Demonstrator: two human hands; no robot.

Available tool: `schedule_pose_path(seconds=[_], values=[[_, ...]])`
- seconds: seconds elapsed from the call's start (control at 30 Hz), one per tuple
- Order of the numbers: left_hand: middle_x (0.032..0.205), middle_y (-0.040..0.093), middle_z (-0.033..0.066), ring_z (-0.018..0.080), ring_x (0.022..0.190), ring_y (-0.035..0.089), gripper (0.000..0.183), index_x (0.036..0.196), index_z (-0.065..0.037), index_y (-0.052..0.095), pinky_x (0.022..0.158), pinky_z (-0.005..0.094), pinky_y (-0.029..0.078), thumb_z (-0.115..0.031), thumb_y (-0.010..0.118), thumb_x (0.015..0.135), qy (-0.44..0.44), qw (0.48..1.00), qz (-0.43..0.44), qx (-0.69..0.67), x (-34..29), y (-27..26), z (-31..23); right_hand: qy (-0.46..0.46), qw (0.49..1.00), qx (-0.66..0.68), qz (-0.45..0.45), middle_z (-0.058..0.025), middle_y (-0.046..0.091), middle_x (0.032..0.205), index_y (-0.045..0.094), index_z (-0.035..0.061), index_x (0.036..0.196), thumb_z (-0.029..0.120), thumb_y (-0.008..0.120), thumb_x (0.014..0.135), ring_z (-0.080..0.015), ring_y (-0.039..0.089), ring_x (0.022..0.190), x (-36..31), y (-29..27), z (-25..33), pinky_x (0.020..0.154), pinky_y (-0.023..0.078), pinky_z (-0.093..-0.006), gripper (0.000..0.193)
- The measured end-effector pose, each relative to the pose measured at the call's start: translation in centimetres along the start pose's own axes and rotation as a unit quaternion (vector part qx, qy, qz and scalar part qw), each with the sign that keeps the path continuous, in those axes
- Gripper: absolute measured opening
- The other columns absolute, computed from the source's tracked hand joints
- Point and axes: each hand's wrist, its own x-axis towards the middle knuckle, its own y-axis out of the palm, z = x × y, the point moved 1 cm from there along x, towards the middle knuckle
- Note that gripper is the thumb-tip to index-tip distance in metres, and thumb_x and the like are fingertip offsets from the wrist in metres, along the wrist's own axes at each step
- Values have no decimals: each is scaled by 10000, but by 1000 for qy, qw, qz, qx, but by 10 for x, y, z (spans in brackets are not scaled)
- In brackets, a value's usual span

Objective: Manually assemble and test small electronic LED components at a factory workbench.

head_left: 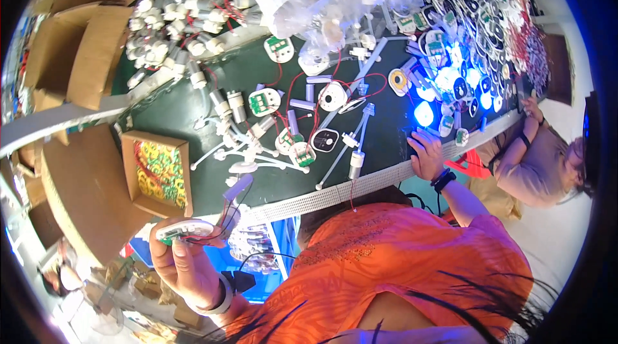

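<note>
The left hand [190, 273] held a white round housing [187, 228] up near the front edge of the surface [393, 151], clear of the parts lying there. Its fingers were clamped on the rim, thumb against the near side, where a strip of green circuit board showed. Thin wires came out of the housing toward a purple cell [239, 187] (whether it touched the edge or hung free, I could not tell). The right hand [427, 156] lay at the front edge, near a glowing blue light [423, 114]; its fingers were slightly apart and seemed to grip nothing.

The wires looked like the weak point. If the cell swung or snagged on the pale perforated edging [315, 200], its weight could have tugged at the joints on the board. A tight thumb might have pressed on the board itself, and a loose one might have let the housing drop past the edge. Just beyond lay a loose crowd of white tubes [257, 157], and red leads [313, 112] looped between other boards and cells; anything set down among them could have tangled. The cardboard box [161, 207] of yellow and green rings stood close by, so a careless elbow or dangling lead might have caught its rim.
</note>
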Motion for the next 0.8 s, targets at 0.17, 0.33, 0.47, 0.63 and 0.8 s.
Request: schedule_pose_path(seconds=[0.17, 0.33, 0.47, 0.63, 0.8], values=[[874, 628, 145, 211, 689, 627, 254, 1100, 20, 514, 523, 293, 511, -208, 460, 1003, -16, 997, -77, 4, -35, 6, -31, -19, 1000, 0, 3, -136, 505, 1310, 539, 63, 1260, 172, 557, 817, -332, 450, 1256, -1, -2, -2, 1024, 327, -498, 456], [907, 630, 135, 212, 745, 641, 210, 1081, 10, 526, 587, 323, 547, -174, 464, 1000, -23, 990, -141, -7, -88, 22, -52, -47, 999, 2, -12, -124, 516, 1303, 542, 55, 1254, 210, 525, 860, -323, 455, 1254, -11, 5, -11, 1039, 317, -500, 424], [917, 642, 124, 224, 771, 664, 206, 1093, 8, 536, 580, 314, 562, -164, 469, 1001, -38, 972, -230, -21, -127, 18, -52, -79, 995, -9, -52, -120, 534, 1278, 569, 56, 1221, 222, 493, 901, -309, 501, 1209, -4, 13, -9, 1002, 369, -477, 368], [920, 629, 120, 190, 748, 642, 198, 1059, 28, 566, 591, 293, 575, -134, 471, 997, -63, 949, -304, -60, -161, 23, -40, -121, 992, -4, -40, -129, 549, 1237, 579, 50, 1192, 176, 512, 896, -291, 526, 1171, 10, 12, -28, 953, 414, -451, 329], [925, 647, 119, 205, 782, 663, 205, 1098, -1, 566, 615, 309, 582, -160, 485, 998, -63, 925, -365, -88, -191, 15, -18, -114, 993, 19, -10, -130, 553, 1221, 580, 47, 1182, 163, 516, 895, -283, 535, 1151, 27, 23, -38, 932, 427, -439, 317]])
